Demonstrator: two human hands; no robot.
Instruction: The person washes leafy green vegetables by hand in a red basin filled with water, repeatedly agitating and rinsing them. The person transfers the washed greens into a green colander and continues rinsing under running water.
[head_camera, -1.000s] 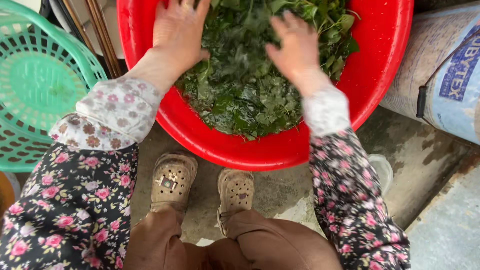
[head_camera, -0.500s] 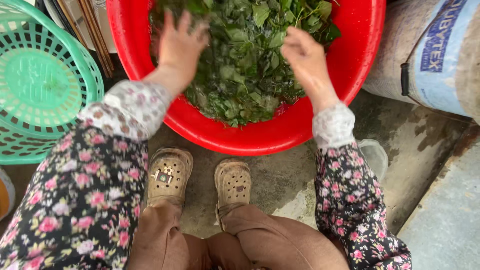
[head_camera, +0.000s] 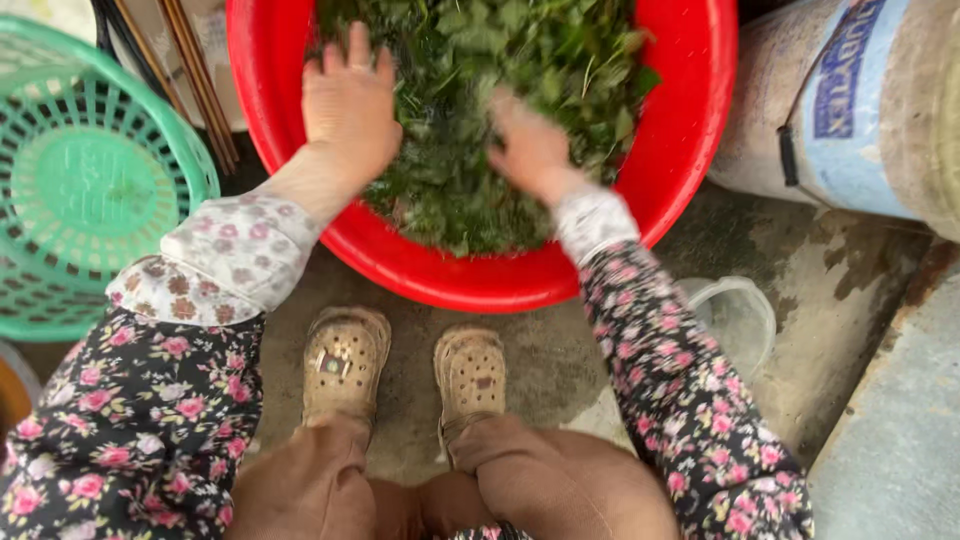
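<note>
A big red plastic basin (head_camera: 690, 150) stands on the concrete ground in front of my feet, filled with wet dark green leaves (head_camera: 520, 60). My left hand (head_camera: 350, 105) lies flat on the leaves at the basin's left side, fingers spread, holding nothing that I can see. My right hand (head_camera: 525, 145) is blurred with motion, pressed into the leaves near the middle of the basin, fingers partly buried. Whether it grips leaves cannot be told. Both arms wear floral sleeves.
A green plastic lattice basket (head_camera: 80, 190) sits at the left. Dark sticks (head_camera: 195, 80) lean behind it. A grey sack with a blue panel (head_camera: 850, 110) lies at the right. A clear plastic cup (head_camera: 735, 315) rests beside my right arm. My tan clogs (head_camera: 345, 365) stand below the basin.
Both hands have shifted over the leaves: the left one moved up and flattened, the right one moved toward the basin's middle and is now blurred. The view drifted slightly.
</note>
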